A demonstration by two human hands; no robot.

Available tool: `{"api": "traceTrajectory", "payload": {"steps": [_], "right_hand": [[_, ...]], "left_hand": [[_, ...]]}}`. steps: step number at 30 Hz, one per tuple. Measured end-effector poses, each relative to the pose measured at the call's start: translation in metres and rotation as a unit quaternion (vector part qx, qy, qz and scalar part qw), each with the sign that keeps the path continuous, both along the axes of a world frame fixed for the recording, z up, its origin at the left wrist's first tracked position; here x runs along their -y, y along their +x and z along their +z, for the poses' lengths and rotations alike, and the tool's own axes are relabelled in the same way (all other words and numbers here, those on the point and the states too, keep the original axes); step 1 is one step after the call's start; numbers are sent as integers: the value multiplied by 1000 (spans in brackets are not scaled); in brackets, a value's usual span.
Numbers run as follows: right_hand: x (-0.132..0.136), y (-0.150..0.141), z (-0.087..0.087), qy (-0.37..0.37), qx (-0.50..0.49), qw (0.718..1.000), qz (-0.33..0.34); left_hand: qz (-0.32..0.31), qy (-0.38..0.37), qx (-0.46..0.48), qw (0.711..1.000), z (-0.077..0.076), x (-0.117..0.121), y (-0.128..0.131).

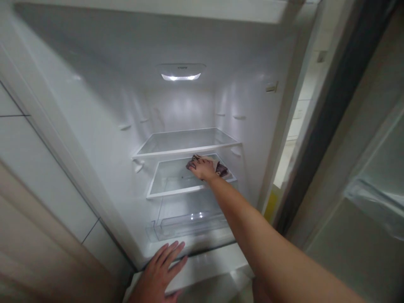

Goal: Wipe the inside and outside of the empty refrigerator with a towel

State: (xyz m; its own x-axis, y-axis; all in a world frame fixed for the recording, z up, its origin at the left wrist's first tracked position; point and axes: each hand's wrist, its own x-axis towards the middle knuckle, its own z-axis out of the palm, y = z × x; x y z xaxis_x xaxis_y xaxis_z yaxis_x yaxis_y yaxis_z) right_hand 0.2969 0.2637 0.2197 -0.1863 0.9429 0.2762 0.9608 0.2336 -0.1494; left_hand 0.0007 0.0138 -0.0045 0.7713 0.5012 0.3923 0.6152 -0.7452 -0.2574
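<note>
My right hand point(202, 168) reaches deep into an open fridge point(104, 185) and grips a patterned brown and beige cloth point(221, 169). The cloth is bunched under and around the fingers, over the lower glass shelf point(172, 174). Just above it runs the upper glass shelf point(186, 141). Near the fridge's bottom front edge is my left hand point(162, 269), its fingers stretched out and apart with nothing in them. I cannot tell whether it touches the edge.
A clear plastic drawer point(189, 225) lies at the fridge bottom. A lit lamp point(181, 77) is on the ceiling inside. The open door point(356, 139), with a clear door bin point(378, 202), stands at right. A tiled wall point(41, 168) borders the left side.
</note>
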Motion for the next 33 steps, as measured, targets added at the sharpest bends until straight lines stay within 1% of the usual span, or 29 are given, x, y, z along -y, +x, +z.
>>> {"api": "traceTrajectory", "payload": {"steps": [1, 3, 6, 8, 10, 12, 15, 17, 20, 24, 27, 29, 31, 33], "right_hand": [[-6, -7, 1, -7, 0, 1000, -10], [-18, -26, 3, -21, 0, 1000, -7], [-30, -61, 6, -35, -1, 999, 33], [-29, -87, 7, -41, 5, 996, 74], [-19, -111, 8, -51, 8, 990, 131], [-3, -128, 10, -65, 5, 981, 180], [25, -136, 10, -77, -1, 973, 217], [42, -128, 9, -73, -2, 968, 241], [61, -103, 3, -62, -8, 962, 267], [75, -57, -2, -48, -9, 965, 257], [75, -21, -1, -34, -7, 973, 228], [69, 1, 0, -34, -7, 980, 196], [58, 18, 2, -39, -10, 989, 145], [43, 31, 1, -36, -17, 996, 80]], "left_hand": [[0, -9, -2, 1000, -1, 0, 0], [1, -23, -5, 1000, -2, -1, -1], [1, -41, -10, 999, -2, -2, -2], [0, -52, -13, 999, -1, -2, -3], [-1, -51, -11, 999, -1, -1, -3], [-1, -36, -1, 999, 0, 0, -3], [-7, -6, 8, 1000, 3, 1, -1], [-11, 18, 6, 1000, 7, 1, 0], [-18, 59, -7, 998, 16, 0, 2], [-29, 88, -14, 996, 24, 0, 5], [-38, 89, -6, 995, 26, 1, 6], [-39, 86, -4, 995, 26, 2, 6], [-35, 83, -4, 996, 26, 2, 6], [-35, 82, 0, 996, 25, 2, 6]]}}
